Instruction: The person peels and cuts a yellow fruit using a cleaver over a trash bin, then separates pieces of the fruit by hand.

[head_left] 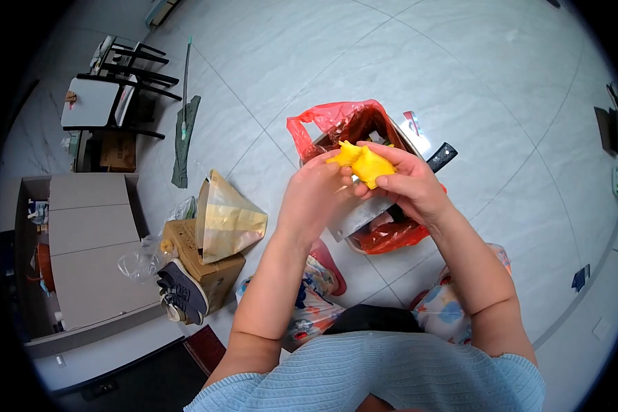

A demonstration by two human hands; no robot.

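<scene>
Between my two hands, over a bin, is a bright yellow, soft-looking piece like fruit flesh (369, 166), its left end torn and ragged; its exact kind is not clear. My left hand (319, 185) pinches its left end with the fingertips. The right side is gripped by my right hand (412, 182), thumb in front and fingers behind. Below, a cleaver with a broad metal blade (356, 218) and black handle (443, 157) lies across the bin, partly hidden by my hands. A red plastic bag (342, 113) lines the bin, with scraps inside.
A cardboard box (220, 278) stands at the left with a paper bag (230, 216), a clear plastic bag (144, 258) and dark shoes (183, 292). Beyond are a green mop (185, 144), chairs (93, 103) and a grey cabinet (93, 254). Tiled floor (460, 69) surrounds the bin.
</scene>
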